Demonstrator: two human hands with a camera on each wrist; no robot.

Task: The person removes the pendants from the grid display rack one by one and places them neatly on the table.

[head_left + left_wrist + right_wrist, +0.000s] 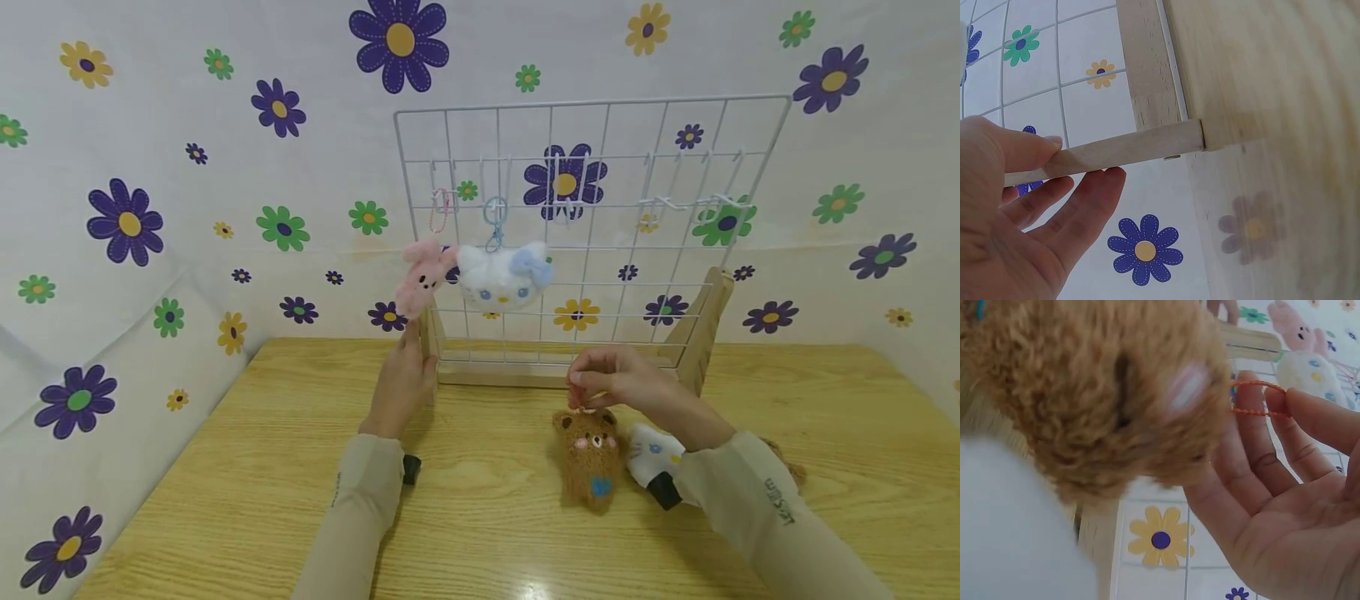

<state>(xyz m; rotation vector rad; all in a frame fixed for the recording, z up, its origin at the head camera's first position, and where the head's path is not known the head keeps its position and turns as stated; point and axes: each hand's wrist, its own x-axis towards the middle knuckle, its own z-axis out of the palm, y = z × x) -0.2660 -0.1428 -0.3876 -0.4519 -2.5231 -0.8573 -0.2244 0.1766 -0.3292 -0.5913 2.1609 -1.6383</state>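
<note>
My right hand [637,387] pinches the orange cord loop [1260,413] of a brown bear plush keychain [591,458] between thumb and fingers. The bear hangs upright below the fingers, close over the table, a blue patch on its front. In the right wrist view its curly fur [1104,394] fills the upper left. My left hand [401,379] grips the wooden side piece [1129,145] of a wire grid rack [607,283], thumb on one face and fingers on the other. A pink bunny plush [422,279] and a white cat-head plush with blue bow [498,279] hang from its hooks.
Beside the bear, partly behind my right sleeve, lies another white cat plush [651,454]. Farther right a brown fuzzy plush [787,465] shows only in part. Several white hooks [660,202] stick out on the rack's right half. The wooden table [480,517] runs underneath.
</note>
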